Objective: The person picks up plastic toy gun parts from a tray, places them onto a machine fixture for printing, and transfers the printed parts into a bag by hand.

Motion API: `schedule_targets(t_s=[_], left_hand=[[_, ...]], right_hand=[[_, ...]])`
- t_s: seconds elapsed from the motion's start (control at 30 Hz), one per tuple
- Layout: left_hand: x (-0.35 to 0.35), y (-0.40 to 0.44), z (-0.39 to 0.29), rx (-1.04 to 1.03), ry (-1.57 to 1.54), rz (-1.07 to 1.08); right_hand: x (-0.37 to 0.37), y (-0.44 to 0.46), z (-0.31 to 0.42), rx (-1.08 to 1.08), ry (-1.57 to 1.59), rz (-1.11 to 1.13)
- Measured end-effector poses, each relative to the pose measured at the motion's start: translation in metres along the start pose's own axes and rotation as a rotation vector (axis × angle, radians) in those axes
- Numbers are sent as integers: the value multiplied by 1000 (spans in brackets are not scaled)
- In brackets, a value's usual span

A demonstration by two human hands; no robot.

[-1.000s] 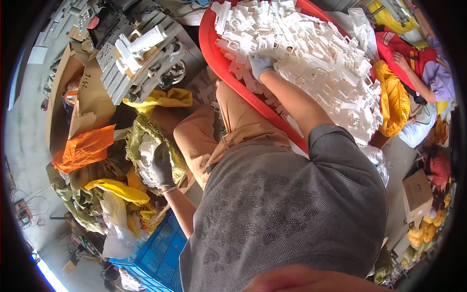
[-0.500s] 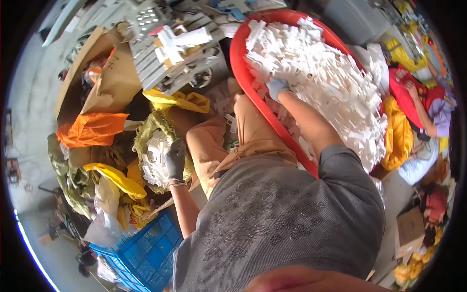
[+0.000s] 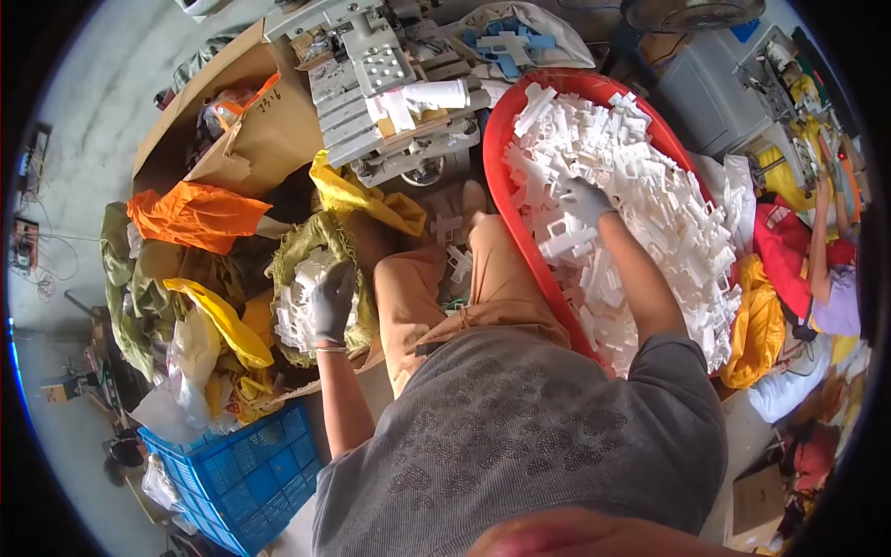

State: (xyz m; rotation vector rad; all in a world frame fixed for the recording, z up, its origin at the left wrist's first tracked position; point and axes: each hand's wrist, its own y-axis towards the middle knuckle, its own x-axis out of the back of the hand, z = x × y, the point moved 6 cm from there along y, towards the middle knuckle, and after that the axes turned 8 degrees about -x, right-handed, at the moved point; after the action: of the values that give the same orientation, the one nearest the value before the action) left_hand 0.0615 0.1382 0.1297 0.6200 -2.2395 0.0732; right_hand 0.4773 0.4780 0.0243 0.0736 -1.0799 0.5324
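My right hand (image 3: 587,200), in a grey glove, is over a heap of white plastic toy-gun pieces (image 3: 640,241) in a red tub (image 3: 498,139). Its fingers are stretched out and touch the heap. One larger white gun-shaped piece (image 3: 568,238) lies just below the hand. My left hand (image 3: 334,302), gloved in dark grey, rests at the mouth of a green woven sack (image 3: 289,249) that holds similar white pieces (image 3: 299,311). Its fingers are curled and partly hidden, and I cannot make out what is in them.
Ahead stands a metal machine table (image 3: 353,116) with a white piece (image 3: 436,96) on top. A cardboard box (image 3: 246,139), an orange bag (image 3: 200,215) and a blue crate (image 3: 246,478) are at left. A bag of blue pieces (image 3: 510,42) lies beyond the tub. Another person's arm (image 3: 820,241) shows at right.
The view has shifted, so most things sit lower in it. My right hand has moved from the tub's near-left side farther in over the heap. My left hand stays at the sack.
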Motion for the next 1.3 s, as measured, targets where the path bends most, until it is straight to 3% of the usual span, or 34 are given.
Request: schedule_targets(t_s=[0.07,0.1,0.17,0.3,0.37,0.4,0.47,0.5,0.53,0.6,0.67,0.73,0.77,0.8,0.87,0.93,1.0,1.07,1.13,1.2,1.3], left_hand=[[12,16,-17,-87,-43,-84],[22,25,-40,-122,-40,-102],[37,45,-69,-229,-38,-177],[55,89,-120,-408,-57,-283],[55,115,-133,-454,-100,-266],[55,126,-146,-510,-88,-271],[53,144,-173,-577,-3,-268],[49,153,-185,-641,83,-267],[43,166,-186,-647,78,-269],[21,191,-185,-644,98,-103],[16,200,-183,-624,117,-10],[18,204,-177,-549,21,0],[19,202,-179,-552,19,1],[28,192,-183,-578,-63,-96],[43,172,-174,-582,-244,-236],[58,152,-145,-446,-326,-325],[70,122,-104,-349,-429,-443],[84,91,-46,-234,-403,-517],[100,52,-7,-164,25,-529],[108,11,32,132,-56,-601],[106,-38,84,220,33,-624]], right_hand=[[37,-28,19,-191,37,83],[33,-27,3,-192,38,81],[7,-27,-33,-140,0,367],[25,-79,-7,-13,-63,494],[29,-97,-9,-245,236,617],[30,-96,-17,-244,237,616],[51,-91,-21,85,232,370],[78,-104,5,-113,421,345],[82,-103,1,-115,420,337],[107,-97,-8,-113,875,124],[111,-92,-2,-98,989,100],[119,-89,35,50,1353,33],[124,-84,53,-8,1416,5],[130,-75,69,158,1106,-115],[134,-61,114,383,889,-202],[140,-44,167,469,1007,-186],[144,-27,204,478,1025,-192],[137,-8,236,371,1396,104],[133,7,263,355,1221,71],[124,28,272,345,1137,27],[119,40,283,325,878,28]])
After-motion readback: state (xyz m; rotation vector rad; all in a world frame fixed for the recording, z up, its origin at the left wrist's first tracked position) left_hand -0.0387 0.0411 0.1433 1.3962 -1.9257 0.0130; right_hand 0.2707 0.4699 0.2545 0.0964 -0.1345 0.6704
